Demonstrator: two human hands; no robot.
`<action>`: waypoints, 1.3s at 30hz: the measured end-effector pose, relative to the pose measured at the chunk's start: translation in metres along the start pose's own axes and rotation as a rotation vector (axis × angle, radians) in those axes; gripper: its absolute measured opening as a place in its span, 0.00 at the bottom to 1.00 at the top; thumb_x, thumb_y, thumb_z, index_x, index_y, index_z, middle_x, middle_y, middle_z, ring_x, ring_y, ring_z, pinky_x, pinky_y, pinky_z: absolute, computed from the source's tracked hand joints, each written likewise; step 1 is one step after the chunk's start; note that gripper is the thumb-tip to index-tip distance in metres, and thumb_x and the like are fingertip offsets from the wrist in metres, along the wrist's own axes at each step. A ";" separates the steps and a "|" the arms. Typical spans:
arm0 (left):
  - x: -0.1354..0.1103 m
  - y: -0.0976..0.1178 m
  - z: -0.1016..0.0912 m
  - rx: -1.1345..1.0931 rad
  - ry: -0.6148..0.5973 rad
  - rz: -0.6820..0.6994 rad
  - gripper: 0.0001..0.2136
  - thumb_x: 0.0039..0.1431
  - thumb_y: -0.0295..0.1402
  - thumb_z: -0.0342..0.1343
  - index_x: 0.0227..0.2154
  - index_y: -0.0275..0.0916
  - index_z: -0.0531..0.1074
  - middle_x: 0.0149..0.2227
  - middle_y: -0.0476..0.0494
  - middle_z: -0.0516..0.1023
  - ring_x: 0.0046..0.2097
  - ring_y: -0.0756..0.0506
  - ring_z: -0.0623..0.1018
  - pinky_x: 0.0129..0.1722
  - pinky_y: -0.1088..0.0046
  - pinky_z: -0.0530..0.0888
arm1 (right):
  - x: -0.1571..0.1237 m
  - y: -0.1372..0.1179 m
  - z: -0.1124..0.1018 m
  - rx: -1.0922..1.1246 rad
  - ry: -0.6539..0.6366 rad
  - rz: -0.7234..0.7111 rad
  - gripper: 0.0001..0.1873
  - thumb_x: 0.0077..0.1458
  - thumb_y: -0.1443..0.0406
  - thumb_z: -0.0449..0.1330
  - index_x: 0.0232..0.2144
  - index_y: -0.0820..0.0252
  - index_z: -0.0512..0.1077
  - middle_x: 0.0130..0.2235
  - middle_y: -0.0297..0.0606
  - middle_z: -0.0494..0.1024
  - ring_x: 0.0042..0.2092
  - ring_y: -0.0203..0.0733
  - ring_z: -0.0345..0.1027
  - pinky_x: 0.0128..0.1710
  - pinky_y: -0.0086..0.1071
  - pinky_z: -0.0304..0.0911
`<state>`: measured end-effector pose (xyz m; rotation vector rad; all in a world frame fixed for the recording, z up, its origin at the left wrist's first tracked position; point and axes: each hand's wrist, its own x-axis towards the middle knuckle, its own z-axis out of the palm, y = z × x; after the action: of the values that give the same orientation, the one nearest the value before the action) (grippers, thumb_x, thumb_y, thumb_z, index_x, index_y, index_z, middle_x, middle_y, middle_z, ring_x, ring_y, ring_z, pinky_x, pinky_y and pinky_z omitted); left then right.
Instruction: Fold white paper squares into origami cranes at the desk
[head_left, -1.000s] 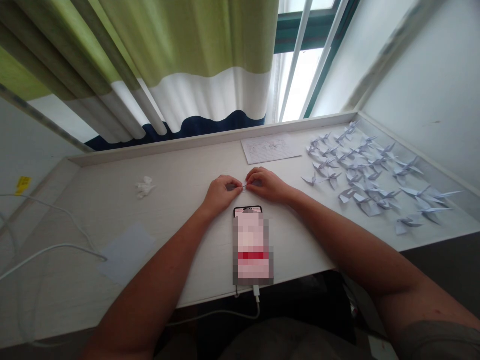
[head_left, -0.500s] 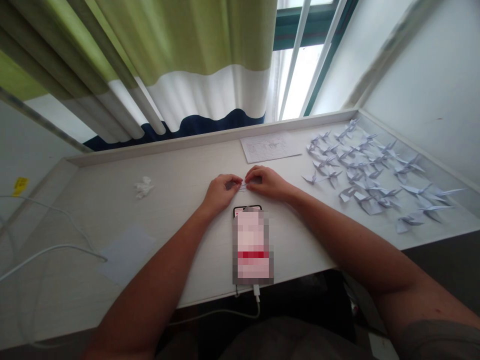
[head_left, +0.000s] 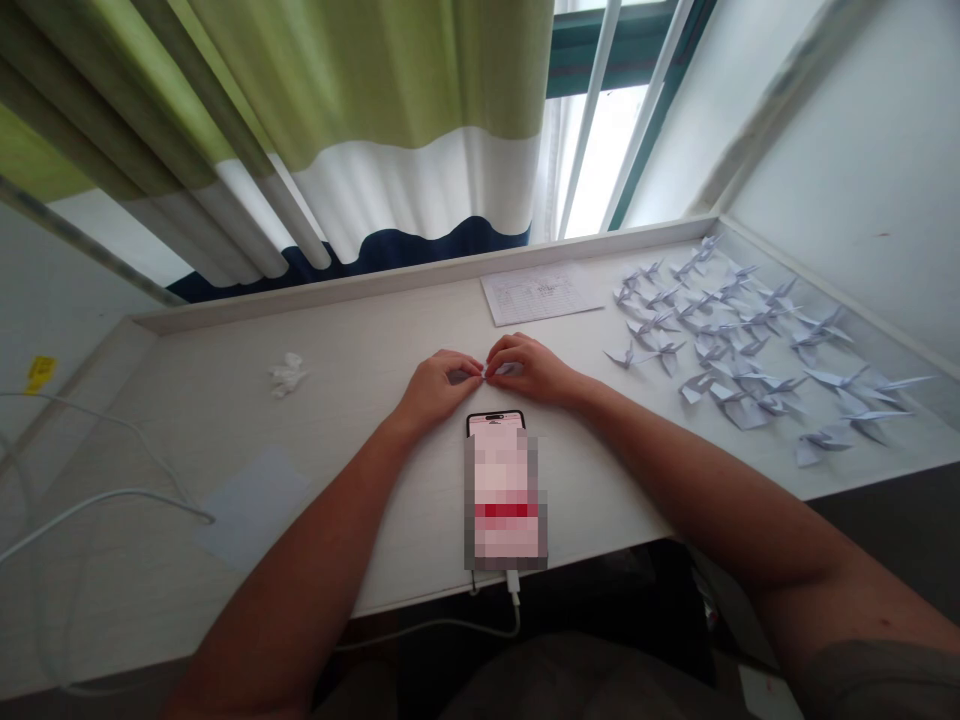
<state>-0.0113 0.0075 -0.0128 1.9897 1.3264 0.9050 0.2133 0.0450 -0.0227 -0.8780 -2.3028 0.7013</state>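
Both my hands meet over the middle of the white desk (head_left: 360, 360), just beyond the phone. My left hand (head_left: 444, 384) is closed in a pinch, its fingertips at a small piece of white paper (head_left: 485, 376). From the other side my right hand (head_left: 526, 368) pinches the same paper. Most of the paper is hidden behind my fingers, so its folded shape does not show. Below the hands lies a phone (head_left: 496, 424) with a blurred pinkish screen and a cable plugged into its lower end. Several folded white paper cranes (head_left: 705, 350) stand to the right.
A printed sheet (head_left: 541, 293) lies beyond my hands. Crumpled white tissue (head_left: 287, 375) and a flat paper sheet (head_left: 255, 505) lie on the left, near a white cable (head_left: 112, 497). A raised rim (head_left: 420, 268) runs along the desk's back, before the curtain (head_left: 420, 90).
My fingertips have come closer together over the paper, and less of it shows now. The phone, the cranes and the other things stay where they were.
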 end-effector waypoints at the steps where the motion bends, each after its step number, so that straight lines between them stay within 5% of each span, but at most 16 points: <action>1: 0.000 0.000 0.000 0.006 -0.006 0.007 0.03 0.59 0.32 0.64 0.31 0.43 0.82 0.45 0.43 0.87 0.50 0.40 0.83 0.58 0.58 0.77 | 0.000 0.001 0.000 0.001 0.001 0.000 0.04 0.62 0.65 0.67 0.36 0.54 0.85 0.45 0.42 0.84 0.48 0.50 0.75 0.55 0.45 0.68; 20: 0.002 0.009 0.008 0.076 0.033 -0.109 0.08 0.58 0.26 0.59 0.24 0.43 0.72 0.44 0.42 0.87 0.48 0.40 0.83 0.53 0.60 0.79 | 0.004 0.000 0.006 -0.014 0.057 0.153 0.06 0.60 0.65 0.67 0.30 0.58 0.80 0.47 0.45 0.80 0.52 0.52 0.72 0.58 0.49 0.67; 27: 0.005 0.009 0.009 -0.065 0.071 -0.127 0.11 0.53 0.23 0.60 0.38 0.41 0.75 0.41 0.45 0.86 0.46 0.42 0.84 0.53 0.63 0.78 | 0.004 -0.001 0.004 -0.005 0.048 0.148 0.07 0.61 0.65 0.66 0.29 0.57 0.79 0.48 0.46 0.79 0.53 0.52 0.71 0.59 0.50 0.66; 39: 0.006 0.007 0.006 -0.078 0.044 -0.118 0.05 0.59 0.30 0.61 0.38 0.40 0.79 0.42 0.42 0.87 0.46 0.42 0.84 0.54 0.62 0.79 | 0.002 0.003 0.005 -0.004 0.045 0.153 0.07 0.60 0.65 0.65 0.29 0.57 0.78 0.50 0.46 0.77 0.56 0.54 0.68 0.62 0.53 0.65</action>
<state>-0.0010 0.0098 -0.0102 1.8218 1.3960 0.9348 0.2098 0.0475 -0.0274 -1.0696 -2.2153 0.7342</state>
